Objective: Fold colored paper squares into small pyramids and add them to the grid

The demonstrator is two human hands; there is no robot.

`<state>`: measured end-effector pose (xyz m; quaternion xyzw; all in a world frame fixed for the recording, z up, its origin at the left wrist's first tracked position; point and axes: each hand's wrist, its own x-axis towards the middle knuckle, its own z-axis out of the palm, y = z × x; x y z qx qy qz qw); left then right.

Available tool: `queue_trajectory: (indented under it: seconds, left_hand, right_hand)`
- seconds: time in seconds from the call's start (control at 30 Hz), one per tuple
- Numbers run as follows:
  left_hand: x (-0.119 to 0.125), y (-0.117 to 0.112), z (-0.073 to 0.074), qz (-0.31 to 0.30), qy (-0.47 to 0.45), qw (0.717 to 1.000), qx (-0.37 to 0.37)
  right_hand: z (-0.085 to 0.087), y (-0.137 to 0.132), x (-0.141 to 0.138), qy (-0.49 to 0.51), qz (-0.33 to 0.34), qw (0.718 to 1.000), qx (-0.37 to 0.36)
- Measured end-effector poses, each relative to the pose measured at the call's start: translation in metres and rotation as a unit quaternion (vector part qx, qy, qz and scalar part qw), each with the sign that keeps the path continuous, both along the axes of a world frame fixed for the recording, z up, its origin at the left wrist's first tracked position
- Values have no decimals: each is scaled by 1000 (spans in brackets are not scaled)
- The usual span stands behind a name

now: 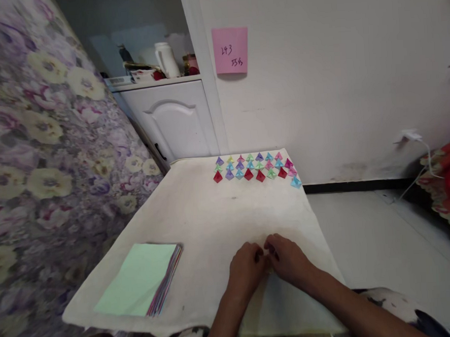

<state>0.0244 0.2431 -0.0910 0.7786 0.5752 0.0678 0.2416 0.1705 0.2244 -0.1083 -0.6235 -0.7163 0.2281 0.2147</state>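
Observation:
Over the near right part of the table, my left hand (247,269) and my right hand (288,258) meet with curled fingers. Thumbs and fingertips pinch a small piece of pale yellowish paper (269,270), most of it hidden behind the fingers. How it is folded cannot be made out. Toward the far edge sit rows of small folded paper shapes (249,174) in red, purple, blue, green and pink. Left of my hands lies a stack of coloured paper sheets (138,278), light green on top.
A cream cloth covers the table (197,211). A floral curtain (57,173) hangs along the left side. Beyond the table are a white cabinet (180,123) and a wall bearing a pink note (231,51). A charger (411,135) with a cable is at the right.

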Motion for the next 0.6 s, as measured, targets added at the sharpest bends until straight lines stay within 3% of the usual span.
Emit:
queue_trajectory:
  seconds: [0.3, 0.5, 0.6]
  left_hand:
    - [3, -4, -3, 7, 14, 1000, 6]
    - [3, -6, -3, 31, 11, 999, 7]
    - [3, -6, -7, 48, 4, 999, 7]
  right_hand:
    - [-7, -6, -1, 6, 6, 1000, 14]
    - [-1, 1, -3, 34, 50, 997, 46]
    - [2, 3, -5, 43, 40, 997, 45]
